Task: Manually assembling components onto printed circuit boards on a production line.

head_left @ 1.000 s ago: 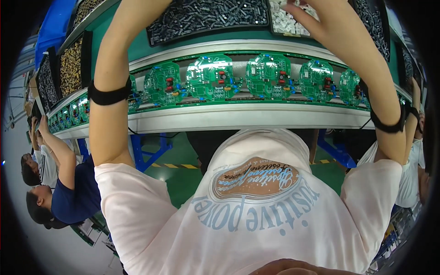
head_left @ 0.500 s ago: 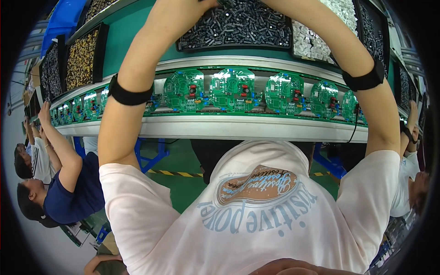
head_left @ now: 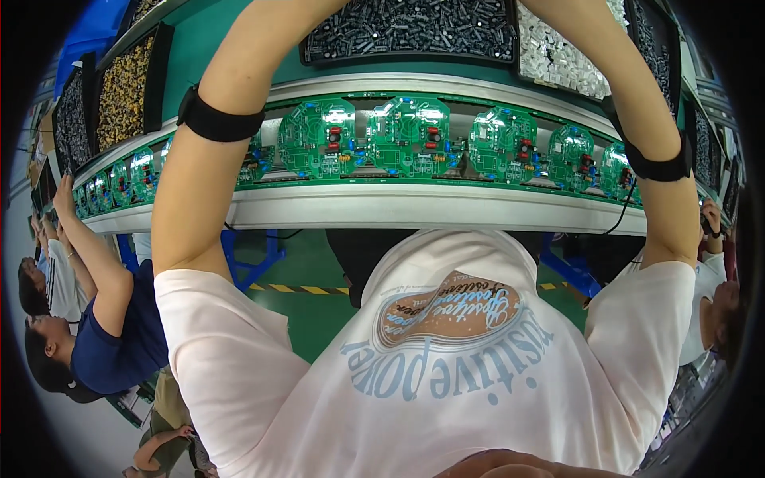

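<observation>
At twelve o'clock, dark cylindrical components (head_left: 410, 32) lie heaped; white parts (head_left: 556, 56) lie adjacent at one o'clock; left forearm (head_left: 249, 60) and right forearm (head_left: 617, 72) cross the upper edge toward eleven and one o'clock respectively; both hands are out of view; finger state cannot be determined; green circuit boards (head_left: 406, 139) form a row at twelve o'clock, nearer centre.

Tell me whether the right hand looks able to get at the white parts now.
Probably yes: the right forearm passes over the white parts, and nothing else visible covers them, though the right hand itself is out of view.
</observation>
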### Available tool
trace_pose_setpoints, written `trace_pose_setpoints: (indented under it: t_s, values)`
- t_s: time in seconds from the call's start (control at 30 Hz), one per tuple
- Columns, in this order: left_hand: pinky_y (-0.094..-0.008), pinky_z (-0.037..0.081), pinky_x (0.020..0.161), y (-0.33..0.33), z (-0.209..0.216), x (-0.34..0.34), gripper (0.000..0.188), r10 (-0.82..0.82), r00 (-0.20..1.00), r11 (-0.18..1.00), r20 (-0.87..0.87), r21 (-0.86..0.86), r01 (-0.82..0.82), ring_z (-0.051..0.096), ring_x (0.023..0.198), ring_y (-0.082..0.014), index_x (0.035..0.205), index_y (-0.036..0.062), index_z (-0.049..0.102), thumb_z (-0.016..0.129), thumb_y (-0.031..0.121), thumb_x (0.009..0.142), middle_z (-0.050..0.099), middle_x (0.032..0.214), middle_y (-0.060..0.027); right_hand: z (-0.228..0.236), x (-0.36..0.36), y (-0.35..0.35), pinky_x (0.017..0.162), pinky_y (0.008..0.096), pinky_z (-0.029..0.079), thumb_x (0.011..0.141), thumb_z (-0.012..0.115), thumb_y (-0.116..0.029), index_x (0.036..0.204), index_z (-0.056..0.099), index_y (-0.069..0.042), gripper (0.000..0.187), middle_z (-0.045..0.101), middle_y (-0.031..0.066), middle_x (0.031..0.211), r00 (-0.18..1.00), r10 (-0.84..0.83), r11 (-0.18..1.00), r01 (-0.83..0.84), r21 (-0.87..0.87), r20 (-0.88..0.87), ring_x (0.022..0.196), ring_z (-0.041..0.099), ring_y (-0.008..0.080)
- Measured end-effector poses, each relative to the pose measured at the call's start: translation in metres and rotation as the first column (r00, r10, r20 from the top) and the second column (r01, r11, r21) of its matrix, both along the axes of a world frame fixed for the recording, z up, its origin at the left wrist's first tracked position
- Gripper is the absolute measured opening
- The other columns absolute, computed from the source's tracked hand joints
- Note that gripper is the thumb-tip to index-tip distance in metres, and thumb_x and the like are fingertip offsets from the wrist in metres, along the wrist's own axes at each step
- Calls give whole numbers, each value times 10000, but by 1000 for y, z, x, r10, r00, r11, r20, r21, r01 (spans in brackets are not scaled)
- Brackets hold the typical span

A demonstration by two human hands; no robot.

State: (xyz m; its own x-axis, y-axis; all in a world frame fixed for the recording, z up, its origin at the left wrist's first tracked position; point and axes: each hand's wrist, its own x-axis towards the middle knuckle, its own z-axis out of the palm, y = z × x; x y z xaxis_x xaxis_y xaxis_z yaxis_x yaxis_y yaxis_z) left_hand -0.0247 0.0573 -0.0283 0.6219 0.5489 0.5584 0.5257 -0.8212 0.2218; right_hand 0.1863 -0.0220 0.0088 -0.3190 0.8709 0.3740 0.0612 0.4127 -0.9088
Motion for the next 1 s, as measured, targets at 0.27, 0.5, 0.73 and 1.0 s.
trace_pose_setpoints:
  t_s: [0.27, 0.5, 0.73, 1.0]
  values:
    - [-367, 580, 745, -25, 14, -5, 168, -63, 978, 906, 199, -399, 140, 708, 758, -323, 999, -22, 735, 717, 43, 845, 730, 921, -164, 3, -1, -75, 685, 295, 547, 940, 689, -41, 1044, 720, 35, 133, 732, 122, 875, 976, -128, 838, 201, -507, 175, 728, 684, 201]
    - [-242, 532, 834, -69, 18, -42, 171, -130, 984, 874, 122, -455, 172, 686, 943, -97, 1126, 20, 745, 687, 15, 965, 759, 1029, -33, -36, 28, -107, 820, 282, 589, 997, 632, -10, 1184, 706, 18, 203, 753, 98, 1009, 995, -92, 836, 63, -545, -26, 903, 738, 175]
    - [-264, 570, 804, -106, 9, -66, 150, -12, 976, 743, 217, -651, 154, 716, 890, -132, 1095, 12, 749, 684, 27, 960, 761, 999, -63, -55, 12, -128, 820, 282, 600, 995, 639, 0, 1165, 699, 32, 183, 755, 93, 1008, 971, -235, 855, 189, -483, -37, 927, 750, 171]
    - [-263, 577, 784, -117, 3, -72, 148, 63, 984, 646, 168, -758, 88, 725, 865, -133, 1084, 9, 747, 698, 24, 945, 764, 994, -78, -80, -16, -120, 800, 273, 567, 931, 699, 17, 1029, 728, 0, 103, 733, 73, 1064, 765, -379, 875, 480, -67, 521, 894, 721, 159]
